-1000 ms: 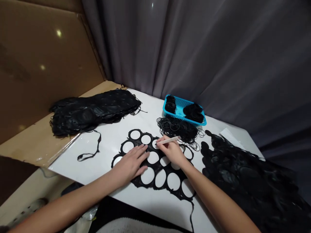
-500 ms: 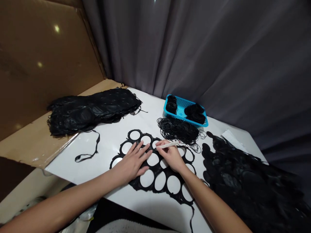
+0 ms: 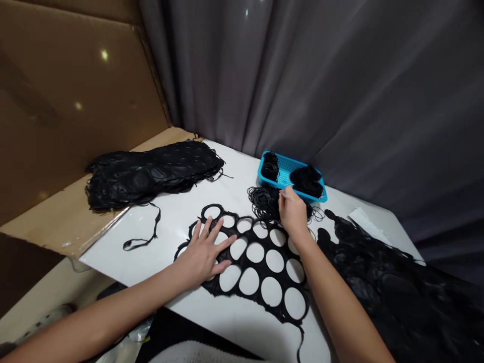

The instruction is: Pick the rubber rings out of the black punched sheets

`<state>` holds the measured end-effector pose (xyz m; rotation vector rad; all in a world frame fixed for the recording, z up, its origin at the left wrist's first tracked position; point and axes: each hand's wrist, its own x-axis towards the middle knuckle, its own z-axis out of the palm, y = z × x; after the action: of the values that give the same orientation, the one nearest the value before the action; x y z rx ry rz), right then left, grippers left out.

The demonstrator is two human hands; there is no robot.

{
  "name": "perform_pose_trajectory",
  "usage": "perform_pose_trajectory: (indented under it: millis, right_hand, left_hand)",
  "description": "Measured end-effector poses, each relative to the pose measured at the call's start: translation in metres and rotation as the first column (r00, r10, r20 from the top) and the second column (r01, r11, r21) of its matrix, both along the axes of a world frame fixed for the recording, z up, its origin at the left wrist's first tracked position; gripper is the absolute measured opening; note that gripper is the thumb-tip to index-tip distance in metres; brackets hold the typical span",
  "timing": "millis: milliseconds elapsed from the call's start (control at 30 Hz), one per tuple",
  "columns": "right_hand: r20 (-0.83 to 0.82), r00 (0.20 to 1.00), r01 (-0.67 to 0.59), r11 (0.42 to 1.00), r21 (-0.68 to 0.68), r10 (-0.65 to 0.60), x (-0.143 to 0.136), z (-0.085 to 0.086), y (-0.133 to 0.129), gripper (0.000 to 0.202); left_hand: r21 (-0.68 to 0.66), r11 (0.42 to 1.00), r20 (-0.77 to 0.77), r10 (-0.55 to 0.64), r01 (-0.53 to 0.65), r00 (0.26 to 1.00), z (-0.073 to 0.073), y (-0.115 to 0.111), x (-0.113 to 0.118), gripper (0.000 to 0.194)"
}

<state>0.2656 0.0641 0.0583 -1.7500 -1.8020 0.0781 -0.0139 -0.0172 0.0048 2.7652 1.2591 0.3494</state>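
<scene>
A thin black sheet with rows of round holes (image 3: 260,272) lies flat on the white table (image 3: 143,262). My left hand (image 3: 206,252) rests on its left part, fingers spread. My right hand (image 3: 294,212) is closed round a slim white pen-like tool (image 3: 285,195), only a short piece of which shows. That hand is over a loose heap of thin black rings (image 3: 262,201), just in front of the blue basket (image 3: 287,174). Whether a ring hangs on the tool cannot be made out.
Black rings fill both ends of the basket. A thick stack of black sheets (image 3: 151,174) lies at the left, a black strip (image 3: 155,227) near it. To the right spreads a pile of black discs (image 3: 385,282), with a white paper (image 3: 366,224) behind. Grey curtain (image 3: 302,75) and cardboard (image 3: 75,75) stand behind.
My right hand has moved from the holed sheet up and right to the ring heap, carrying the white tool. My left hand stays on the sheet. The view has shifted slightly.
</scene>
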Motion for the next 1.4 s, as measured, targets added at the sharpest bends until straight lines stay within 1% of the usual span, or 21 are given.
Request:
perform_pose_trajectory:
  millis: [33, 67, 133, 200, 300, 333, 400, 500, 633, 767, 933, 1000, 1033, 1067, 1133, 1200, 1233, 1267, 1300, 1367, 1400]
  right_hand:
    - [-0.079, 0.997, 0.009, 1.0, -0.011, -0.01, 0.002, 0.004, 0.006, 0.018]
    - [-0.149, 0.989, -0.02, 0.999, -0.028, 0.015, 0.001, 0.006, 0.01, 0.019]
    - [-0.234, 0.966, -0.13, 0.99, -0.063, 0.112, -0.012, 0.004, 0.009, 0.021]
    - [-0.309, 0.93, -0.243, 0.964, -0.113, 0.198, -0.034, -0.003, 0.003, 0.022]
    - [-0.483, 0.831, -0.411, 0.89, -0.198, 0.277, -0.066, -0.016, -0.009, 0.019]
    - [-0.521, 0.801, -0.458, 0.862, -0.219, 0.293, -0.074, -0.02, -0.013, 0.018]
    - [-0.545, 0.772, -0.52, 0.817, -0.249, 0.325, -0.086, -0.024, -0.02, 0.017]
    - [-0.553, 0.753, -0.562, 0.786, -0.257, 0.357, -0.094, -0.028, -0.027, 0.014]
    - [-0.579, 0.737, -0.567, 0.784, -0.251, 0.348, -0.097, -0.031, -0.03, 0.014]
    - [-0.581, 0.747, -0.555, 0.785, -0.276, 0.323, -0.097, -0.032, -0.03, 0.013]
    - [-0.56, 0.766, -0.542, 0.785, -0.3, 0.315, -0.094, -0.031, -0.029, 0.013]
    - [-0.524, 0.769, -0.553, 0.792, -0.257, 0.367, -0.096, -0.031, -0.034, 0.012]
    - [-0.48, 0.775, -0.56, 0.799, -0.219, 0.411, -0.098, -0.032, -0.037, 0.012]
    - [-0.408, 0.787, -0.565, 0.806, -0.175, 0.463, -0.101, -0.033, -0.042, 0.012]
    - [-0.166, 0.815, -0.575, 0.81, -0.114, 0.555, -0.106, -0.036, -0.05, 0.013]
    - [0.07, 0.81, -0.574, 0.812, -0.109, 0.582, -0.106, -0.036, -0.049, 0.017]
    - [0.143, 0.813, -0.553, 0.825, -0.113, 0.565, -0.103, -0.034, -0.043, 0.019]
    - [0.181, 0.831, -0.515, 0.85, -0.109, 0.527, -0.096, -0.031, -0.034, 0.019]
    - [0.185, 0.862, -0.462, 0.882, -0.095, 0.472, -0.088, -0.027, -0.022, 0.017]
    - [0.168, 0.943, -0.286, 0.958, -0.032, 0.287, -0.069, -0.015, 0.008, 0.02]
    - [0.126, 0.972, -0.198, 0.98, -0.007, 0.197, -0.061, -0.009, 0.022, 0.018]
  left_hand:
    - [0.014, 1.0, 0.003, 0.015, -0.015, 1.0, 0.0, 0.0, -0.001, 0.065]
    - [0.026, 0.999, 0.005, 0.029, -0.029, 1.0, 0.0, 0.0, -0.002, 0.069]
    - [0.041, 0.997, -0.002, 0.065, -0.065, 0.998, 0.0, 0.002, -0.004, 0.077]
    - [0.047, 0.995, -0.022, 0.09, -0.089, 0.996, 0.002, 0.004, -0.01, 0.077]
    - [0.062, 0.996, -0.055, 0.064, -0.061, 0.996, 0.004, 0.009, -0.022, 0.069]
    - [0.066, 0.997, -0.06, 0.042, -0.038, 0.997, 0.004, 0.01, -0.026, 0.066]
    - [0.068, 0.998, -0.06, 0.013, -0.009, 0.998, 0.003, 0.011, -0.032, 0.062]
    - [0.065, 0.998, -0.056, 0.019, -0.015, 0.998, 0.0, 0.01, -0.035, 0.059]
    - [0.089, 0.996, -0.047, 0.035, -0.031, 0.998, -0.005, 0.008, -0.032, 0.058]
    - [0.103, 0.994, -0.031, 0.037, -0.034, 0.999, -0.008, 0.008, -0.031, 0.057]
    - [0.112, 0.993, -0.003, 0.033, -0.032, 0.999, -0.01, 0.007, -0.031, 0.057]
    - [0.116, 0.993, 0.001, 0.038, -0.038, 0.999, -0.01, 0.007, -0.031, 0.057]
    - [0.116, 0.993, 0.002, 0.04, -0.039, 0.999, -0.01, 0.007, -0.031, 0.057]
    - [0.114, 0.993, 0.001, 0.041, -0.041, 0.999, -0.01, 0.007, -0.031, 0.057]
    - [0.108, 0.993, -0.001, 0.041, -0.04, 0.999, -0.01, 0.007, -0.031, 0.057]
    - [0.103, 0.994, -0.005, 0.043, -0.042, 0.999, -0.009, 0.007, -0.031, 0.058]
    - [0.102, 0.994, -0.006, 0.048, -0.047, 0.999, -0.008, 0.007, -0.031, 0.058]
    - [0.102, 0.993, -0.006, 0.055, -0.054, 0.998, -0.007, 0.007, -0.03, 0.057]
    - [0.103, 0.993, -0.006, 0.061, -0.06, 0.998, -0.007, 0.007, -0.03, 0.057]
    - [0.108, 0.992, -0.007, 0.069, -0.068, 0.998, -0.005, 0.005, -0.028, 0.055]
    - [0.109, 0.992, -0.006, 0.07, -0.069, 0.998, -0.005, 0.005, -0.028, 0.055]
